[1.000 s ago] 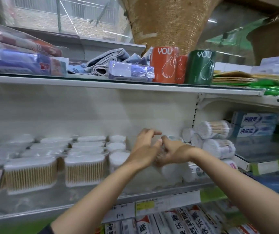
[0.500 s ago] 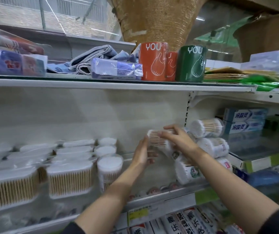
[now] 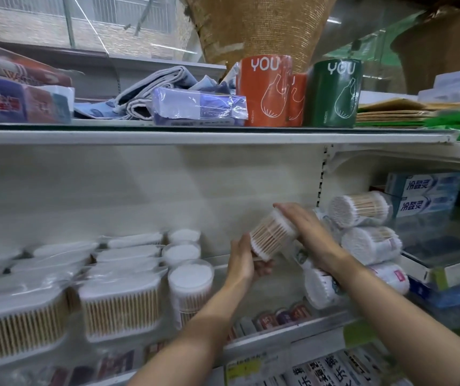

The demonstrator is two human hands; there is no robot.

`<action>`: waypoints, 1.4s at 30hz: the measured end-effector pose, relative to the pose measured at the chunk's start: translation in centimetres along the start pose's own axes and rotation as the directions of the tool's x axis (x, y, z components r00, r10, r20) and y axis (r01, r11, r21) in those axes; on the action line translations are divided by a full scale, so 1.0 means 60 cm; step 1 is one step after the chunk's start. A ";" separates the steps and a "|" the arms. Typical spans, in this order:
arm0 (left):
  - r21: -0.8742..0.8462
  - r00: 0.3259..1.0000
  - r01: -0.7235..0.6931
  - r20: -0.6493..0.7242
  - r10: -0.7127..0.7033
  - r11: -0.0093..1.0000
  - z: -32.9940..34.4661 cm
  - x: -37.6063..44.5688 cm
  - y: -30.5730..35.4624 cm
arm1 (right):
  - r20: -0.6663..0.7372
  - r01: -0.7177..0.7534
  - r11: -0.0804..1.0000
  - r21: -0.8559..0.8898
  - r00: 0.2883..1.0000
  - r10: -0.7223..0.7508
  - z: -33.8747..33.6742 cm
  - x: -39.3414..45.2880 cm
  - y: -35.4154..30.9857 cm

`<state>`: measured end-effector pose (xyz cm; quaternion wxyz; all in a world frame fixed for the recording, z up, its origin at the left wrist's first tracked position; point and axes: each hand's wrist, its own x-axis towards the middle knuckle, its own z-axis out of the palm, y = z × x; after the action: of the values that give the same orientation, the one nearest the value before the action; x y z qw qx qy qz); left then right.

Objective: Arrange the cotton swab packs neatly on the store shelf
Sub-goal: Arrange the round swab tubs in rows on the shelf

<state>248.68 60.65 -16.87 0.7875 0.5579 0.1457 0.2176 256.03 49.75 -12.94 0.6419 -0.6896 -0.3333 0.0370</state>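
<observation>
You are holding a round pack of cotton swabs (image 3: 273, 235) in the air in front of the back panel (image 3: 139, 190) of the shelf, a little right of the middle of the view. The pack is lying tilted, with one white end pointing down toward 5 o'clock and the other end up toward 11 o'clock. Your left hand (image 3: 241, 263) is cupping it from below at its 7 o'clock side, with the fingers curled under the lower end. Your right hand (image 3: 308, 232) is lying over the top at its 2 o'clock side, the fingers nearly straight and pressing on the pack, so the pack is being carried between both hands.

At 3 o'clock from the pack, a pile of round swab packs (image 3: 362, 240) is lying on its side, stacked against the right end of the shelf. One more round pack (image 3: 317, 288) is lying under your right forearm, at 5 o'clock from the held one. At 8 o'clock, a row of upright round tubs (image 3: 189, 277) is standing, and farther toward 9 o'clock the flat boxes of swabs (image 3: 120, 307) are sitting in rows. The space on the shelf board (image 3: 265, 334) between the tubs and the pile is lying directly below the held pack.

On the upper shelf (image 3: 195, 136), at 12 o'clock, an orange roll (image 3: 265, 93) and a green roll (image 3: 334, 93) are standing side by side, both marked YOU. Toothpaste boxes (image 3: 423, 193) are showing at 2 o'clock.
</observation>
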 end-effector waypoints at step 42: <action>-0.063 0.995 0.021 0.102 -0.015 0.998 0.002 -0.022 0.006 | -0.029 -0.084 0.996 -0.011 0.996 0.083 -0.003 0.000 0.005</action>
<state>247.51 59.99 -16.49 0.8132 0.5414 0.1036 0.1865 256.27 49.60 -13.18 0.6401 -0.7074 -0.2953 0.0520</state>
